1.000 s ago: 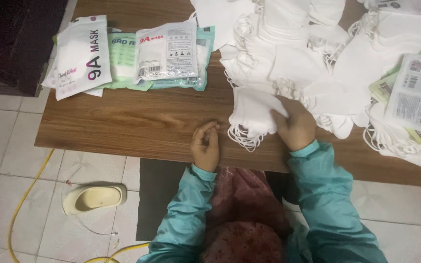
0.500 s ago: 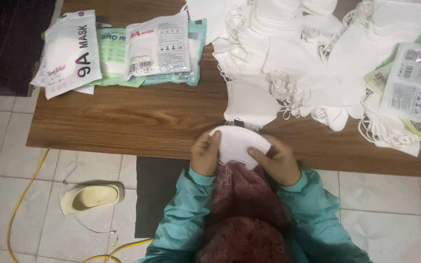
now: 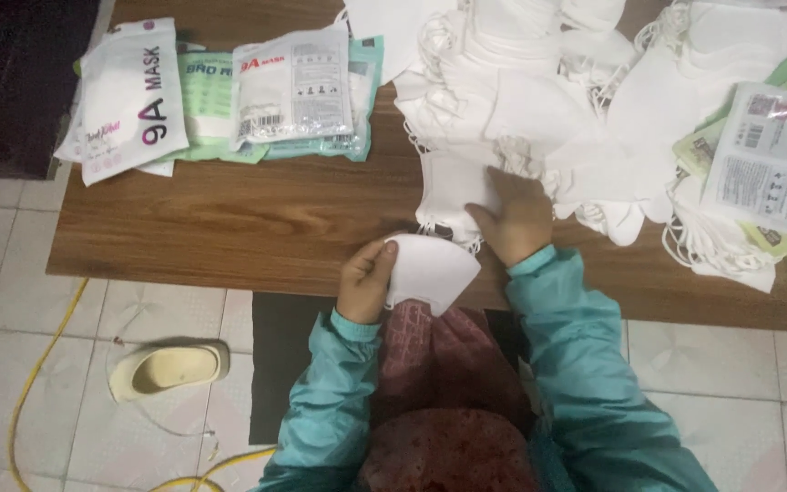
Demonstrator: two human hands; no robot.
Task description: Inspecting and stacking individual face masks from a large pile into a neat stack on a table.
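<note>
Fingers [image 3: 377,264] of the left hand [image 3: 363,284] pinched on one folded white mask [image 3: 430,273], held just off the near edge of the tabletop [image 3: 257,219], over the lap. Right hand [image 3: 514,217] flat and spread on the next mask [image 3: 453,187] at the foot of the pile [image 3: 539,100], touching, nothing gripped yet as far as can be told. One mask up and in hand, then, and a good deal left: loose white masks heaped across the far right of the tabletop, ear loops tangled, layers overlapping, too many to count. Sealed packs [image 3: 293,87] lined up at far left, a white pouch [image 3: 129,96] beside them, well apart from both hands; more packs [image 3: 771,159] at far right against the heap. Bare wood between the left packs and the pile. Early going by the look of it, the heap barely dented. Down on the tiled floor, a pale slipper [image 3: 168,369] and a yellow cable [image 3: 38,364].
</note>
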